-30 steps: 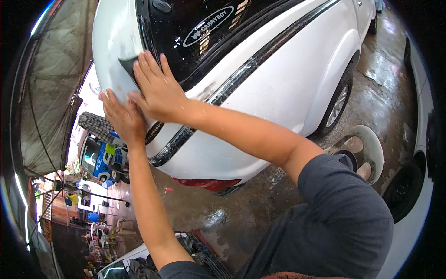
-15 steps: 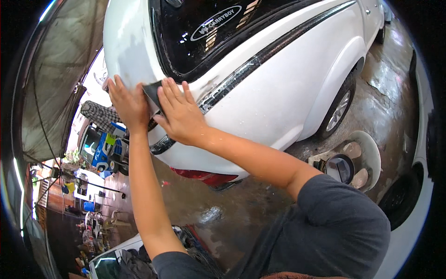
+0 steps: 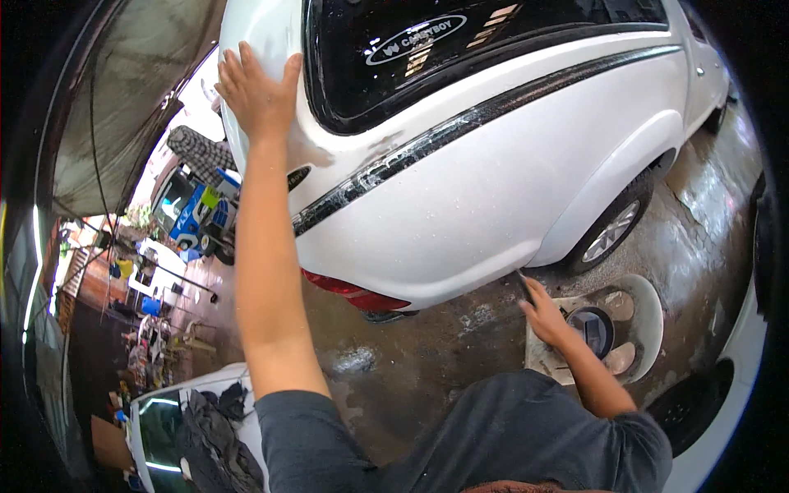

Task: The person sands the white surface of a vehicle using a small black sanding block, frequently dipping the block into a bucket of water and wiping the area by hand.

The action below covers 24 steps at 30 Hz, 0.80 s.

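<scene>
My left hand (image 3: pixel 261 94) lies with spread fingers on the rear corner of the white pickup canopy (image 3: pixel 362 152), beside its dark rear side window (image 3: pixel 509 62). Dull sanded patches show in the paint near that window. Low on the right, my right hand (image 3: pixel 549 319) pinches a dark sheet of sandpaper (image 3: pixel 524 286), seen nearly edge-on. That hand is below the truck's white side panel (image 3: pixel 444 214) and close to a dark round bowl (image 3: pixel 593 330). The bowl rests on a pale plastic chair (image 3: pixel 655 324).
A black trim strip (image 3: pixel 427 144) runs along the truck above the side panel. The red tail light (image 3: pixel 353 292) and rear wheel (image 3: pixel 612 226) sit lower. Another pale car (image 3: pixel 731 370) stands at right; dark cloth (image 3: pixel 209 435) lies on a car at lower left. The concrete floor (image 3: pixel 427 353) looks wet.
My right hand has left the canopy corner with the sandpaper and swung down right toward the bowl. My left hand has shifted up on the canopy, its fingers now spread.
</scene>
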### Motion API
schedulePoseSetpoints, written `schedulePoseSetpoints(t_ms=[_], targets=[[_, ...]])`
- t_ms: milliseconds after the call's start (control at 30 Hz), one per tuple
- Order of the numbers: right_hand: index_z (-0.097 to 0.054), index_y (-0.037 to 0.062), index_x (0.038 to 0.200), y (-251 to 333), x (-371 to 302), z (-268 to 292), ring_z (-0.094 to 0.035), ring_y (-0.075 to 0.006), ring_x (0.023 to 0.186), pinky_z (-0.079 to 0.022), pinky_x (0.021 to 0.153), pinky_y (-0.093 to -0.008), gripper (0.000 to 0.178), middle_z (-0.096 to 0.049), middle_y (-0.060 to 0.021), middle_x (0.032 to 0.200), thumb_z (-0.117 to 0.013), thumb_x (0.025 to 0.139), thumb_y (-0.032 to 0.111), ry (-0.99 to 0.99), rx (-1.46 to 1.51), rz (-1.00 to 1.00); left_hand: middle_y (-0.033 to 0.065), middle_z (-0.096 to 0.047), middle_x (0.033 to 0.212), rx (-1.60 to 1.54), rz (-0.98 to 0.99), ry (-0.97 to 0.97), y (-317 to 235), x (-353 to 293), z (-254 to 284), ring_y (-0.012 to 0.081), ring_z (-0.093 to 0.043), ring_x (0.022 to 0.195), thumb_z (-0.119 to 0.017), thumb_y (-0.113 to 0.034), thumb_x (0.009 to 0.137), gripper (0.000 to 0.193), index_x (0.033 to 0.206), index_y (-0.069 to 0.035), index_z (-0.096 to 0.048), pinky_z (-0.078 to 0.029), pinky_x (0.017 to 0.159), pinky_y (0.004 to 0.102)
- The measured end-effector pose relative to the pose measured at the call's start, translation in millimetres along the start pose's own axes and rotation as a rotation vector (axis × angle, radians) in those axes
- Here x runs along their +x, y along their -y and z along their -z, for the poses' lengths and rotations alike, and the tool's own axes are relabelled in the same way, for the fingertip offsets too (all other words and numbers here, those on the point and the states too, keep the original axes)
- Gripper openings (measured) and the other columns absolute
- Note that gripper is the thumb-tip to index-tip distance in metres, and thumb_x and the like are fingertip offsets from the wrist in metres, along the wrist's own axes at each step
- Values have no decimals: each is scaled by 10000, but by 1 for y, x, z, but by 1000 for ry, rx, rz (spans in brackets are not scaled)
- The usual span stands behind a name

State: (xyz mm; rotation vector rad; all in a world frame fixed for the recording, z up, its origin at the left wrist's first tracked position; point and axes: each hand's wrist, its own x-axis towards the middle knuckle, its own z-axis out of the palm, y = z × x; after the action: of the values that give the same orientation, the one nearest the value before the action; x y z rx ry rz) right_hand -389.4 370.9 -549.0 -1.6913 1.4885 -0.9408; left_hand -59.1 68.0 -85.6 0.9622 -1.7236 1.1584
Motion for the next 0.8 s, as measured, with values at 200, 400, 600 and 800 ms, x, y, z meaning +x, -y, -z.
schedulePoseSetpoints(t_ms=[200, 400, 600, 800], targets=[[-485, -81, 1437, -153, -132, 29, -498, -496, 1339, -420, 1127, -480, 513, -487, -293, 1461, -507, 1052, 257, 30, -133, -357, 284, -270, 1680, 64, 356, -36, -46, -87, 4, 464, -216, 1566, -625, -632, 957, 956, 1604, 5, -325, -111, 1259, 656], [-523, -80, 1388, -229, -171, 48, -494, -512, 1330, -419, 1125, -500, 488, -483, -322, 1449, -497, 1048, 269, 75, -217, -535, 335, -136, 1704, 61, 556, 97, -95, -147, 11, 488, -64, 1599, -510, -505, 1063, 874, 1625, 86, -197, -38, 1260, 654], [-529, -111, 1375, -249, -168, 78, -479, -531, 1333, -413, 1135, -501, 505, -488, -359, 1421, -478, 1059, 280, 237, -315, -585, 385, -33, 1694, 47, 639, 254, -161, -183, 9, 491, 16, 1602, -465, -453, 1076, 891, 1606, 159, -96, 12, 1257, 644], [-531, -146, 1355, -294, -176, 72, -476, -541, 1320, -407, 1133, -513, 509, -493, -380, 1400, -463, 1060, 264, 94, -304, -538, 398, 0, 1687, -40, 714, 294, -209, -177, 1, 486, 53, 1602, -447, -521, 1065, 971, 1600, 180, -38, 40, 1262, 627]])
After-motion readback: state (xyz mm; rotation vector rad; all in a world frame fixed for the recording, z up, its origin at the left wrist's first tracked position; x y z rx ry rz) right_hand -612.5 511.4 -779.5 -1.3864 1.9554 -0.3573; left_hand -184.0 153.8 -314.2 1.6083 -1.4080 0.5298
